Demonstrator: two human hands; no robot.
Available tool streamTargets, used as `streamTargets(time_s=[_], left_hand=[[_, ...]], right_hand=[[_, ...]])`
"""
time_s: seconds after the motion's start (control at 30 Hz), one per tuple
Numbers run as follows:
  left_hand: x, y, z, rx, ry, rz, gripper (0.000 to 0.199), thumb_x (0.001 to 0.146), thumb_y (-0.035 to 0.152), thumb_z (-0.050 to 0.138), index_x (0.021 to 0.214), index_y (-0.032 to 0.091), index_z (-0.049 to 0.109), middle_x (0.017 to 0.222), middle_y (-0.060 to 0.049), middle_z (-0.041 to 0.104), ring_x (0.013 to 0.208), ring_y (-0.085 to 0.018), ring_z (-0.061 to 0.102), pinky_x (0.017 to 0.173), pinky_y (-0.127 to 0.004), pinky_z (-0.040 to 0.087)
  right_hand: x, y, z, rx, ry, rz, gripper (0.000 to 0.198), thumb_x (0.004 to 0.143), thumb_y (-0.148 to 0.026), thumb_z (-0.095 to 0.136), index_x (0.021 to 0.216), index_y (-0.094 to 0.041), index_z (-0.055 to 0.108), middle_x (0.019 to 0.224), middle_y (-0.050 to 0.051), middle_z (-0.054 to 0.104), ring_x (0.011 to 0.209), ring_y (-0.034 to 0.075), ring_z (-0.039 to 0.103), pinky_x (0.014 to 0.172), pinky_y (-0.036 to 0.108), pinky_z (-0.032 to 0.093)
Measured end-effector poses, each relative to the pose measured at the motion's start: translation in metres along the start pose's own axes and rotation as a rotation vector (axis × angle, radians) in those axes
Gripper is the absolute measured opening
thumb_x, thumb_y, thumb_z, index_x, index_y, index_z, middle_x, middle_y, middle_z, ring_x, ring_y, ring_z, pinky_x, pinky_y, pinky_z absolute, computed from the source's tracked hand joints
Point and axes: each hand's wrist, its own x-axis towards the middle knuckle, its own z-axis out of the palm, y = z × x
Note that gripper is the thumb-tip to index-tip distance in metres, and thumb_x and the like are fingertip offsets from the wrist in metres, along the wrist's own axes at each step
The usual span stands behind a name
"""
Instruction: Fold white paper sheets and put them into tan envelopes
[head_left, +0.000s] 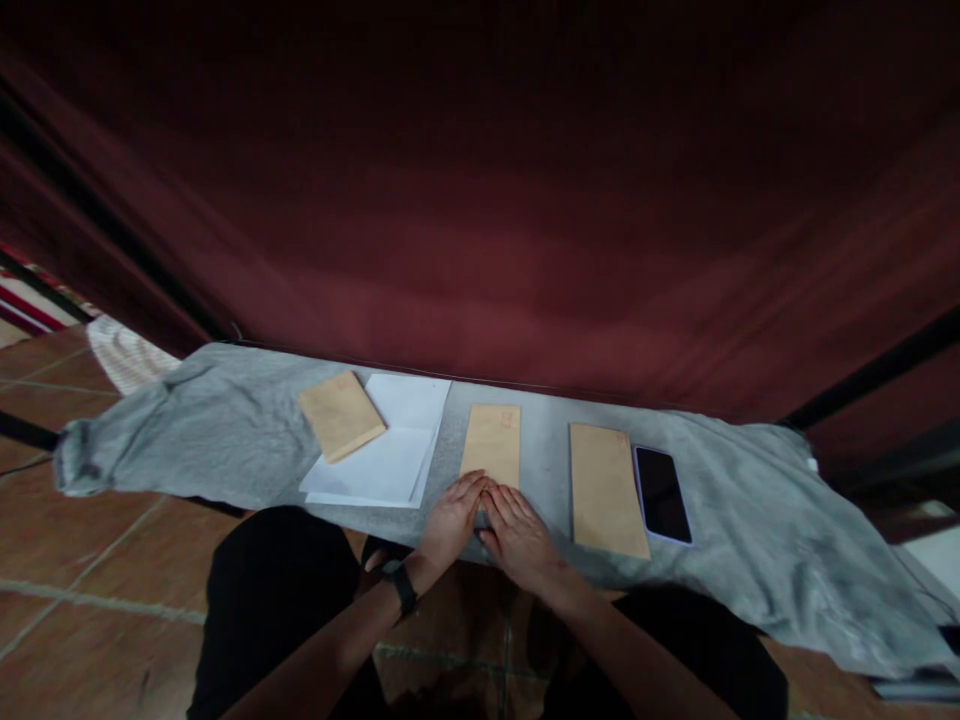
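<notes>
- Left hand (455, 508) — fingers outstretched on the middle envelope (491, 440), near end.
- Right hand (519, 530) — also flat, fingertips meeting the left's.
- Phone (664, 493) just beside another envelope (606, 490).

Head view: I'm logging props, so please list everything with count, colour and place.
Hanging fabric: one, dark red, behind
Grey cloth: one, grey, across middle
Middle envelope: one, brown, centre of cloth
White sheets: two-plus, white, left of middle envelope
Left envelope: one, brown, overlapping sheets
Phone: one, black and purple, right of centre
Right envelope: one, brown, beside phone
Poles: two-plus, black, both sides
Tiled floor: one, orange-brown, below
Pale cloth: one, whitish, far left
Striped item: one, red and white, left edge
Pale object: one, whitish, right edge
Watch: one, black, left wrist
Legs: two, black-clad, near edge
Left hand: one, bare, on middle envelope
Right hand: one, bare, on middle envelope
</notes>
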Motion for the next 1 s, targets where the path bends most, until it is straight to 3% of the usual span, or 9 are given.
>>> streamTargets(time_s=[0.1, 0.2, 0.33, 0.53, 0.67, 0.83, 1.0], left_hand=[[0.006, 0.0, 0.0, 0.034, -0.015, 0.009, 0.051, 0.095, 0.01, 0.039, 0.143, 0.019, 0.051, 0.145, -0.011, 0.057, 0.137, -0.021, 0.05, 0.114, -0.045, 0.044], [0.023, 0.002, 0.002, 0.1, -0.059, 0.06, 0.048, 0.101, 0.021, 0.035, 0.148, 0.02, 0.046, 0.153, -0.01, 0.05, 0.145, -0.022, 0.041, 0.118, -0.046, 0.037], [0.064, 0.002, 0.012, 0.185, -0.142, 0.09, 0.049, 0.104, 0.037, 0.032, 0.151, 0.025, 0.043, 0.16, -0.006, 0.04, 0.151, -0.023, 0.029, 0.124, -0.049, 0.024], [0.132, -0.009, 0.03, 0.228, -0.143, 0.07, 0.055, 0.103, 0.041, 0.032, 0.156, 0.026, 0.035, 0.162, -0.005, 0.036, 0.153, -0.024, 0.024, 0.125, -0.053, 0.014], [0.158, -0.016, 0.034, 0.208, -0.144, 0.018, 0.056, 0.102, 0.04, 0.031, 0.156, 0.025, 0.033, 0.162, -0.006, 0.037, 0.153, -0.024, 0.024, 0.125, -0.052, 0.015], [0.14, -0.019, 0.028, 0.191, -0.128, -0.046, 0.055, 0.1, 0.034, 0.033, 0.153, 0.019, 0.04, 0.16, -0.01, 0.039, 0.151, -0.027, 0.028, 0.123, -0.053, 0.021], [0.061, -0.026, 0.017, 0.107, -0.018, -0.173, 0.054, 0.094, 0.023, 0.041, 0.146, 0.009, 0.046, 0.157, -0.018, 0.041, 0.148, -0.026, 0.036, 0.12, -0.046, 0.034]], right_hand=[[-0.009, -0.006, 0.011, -0.009, 0.034, 0.026, 0.066, 0.098, -0.039, 0.053, 0.155, -0.011, 0.034, 0.16, 0.017, 0.036, 0.149, 0.029, 0.034, 0.122, 0.05, 0.032], [-0.01, -0.006, 0.015, -0.002, 0.029, 0.053, 0.068, 0.097, -0.043, 0.055, 0.153, -0.01, 0.038, 0.159, 0.019, 0.037, 0.149, 0.031, 0.034, 0.122, 0.05, 0.032], [-0.007, -0.006, 0.015, -0.008, -0.015, 0.062, 0.062, 0.094, -0.047, 0.06, 0.145, -0.013, 0.051, 0.153, 0.019, 0.047, 0.146, 0.033, 0.039, 0.121, 0.051, 0.033], [-0.007, -0.007, 0.012, -0.07, 0.01, 0.021, 0.072, 0.095, -0.043, 0.06, 0.157, -0.017, 0.033, 0.159, 0.018, 0.038, 0.147, 0.034, 0.037, 0.118, 0.052, 0.037], [-0.005, -0.008, 0.01, -0.087, 0.029, 0.014, 0.072, 0.096, -0.046, 0.059, 0.156, -0.016, 0.034, 0.162, 0.018, 0.033, 0.147, 0.033, 0.037, 0.118, 0.05, 0.037], [0.0, -0.007, 0.011, -0.075, 0.036, 0.059, 0.056, 0.098, -0.039, 0.056, 0.149, -0.019, 0.046, 0.155, 0.016, 0.045, 0.141, 0.031, 0.045, 0.117, 0.05, 0.039], [0.008, -0.007, 0.009, -0.069, 0.053, 0.077, 0.047, 0.098, -0.034, 0.057, 0.142, -0.018, 0.055, 0.148, 0.013, 0.055, 0.135, 0.028, 0.053, 0.115, 0.047, 0.042]])
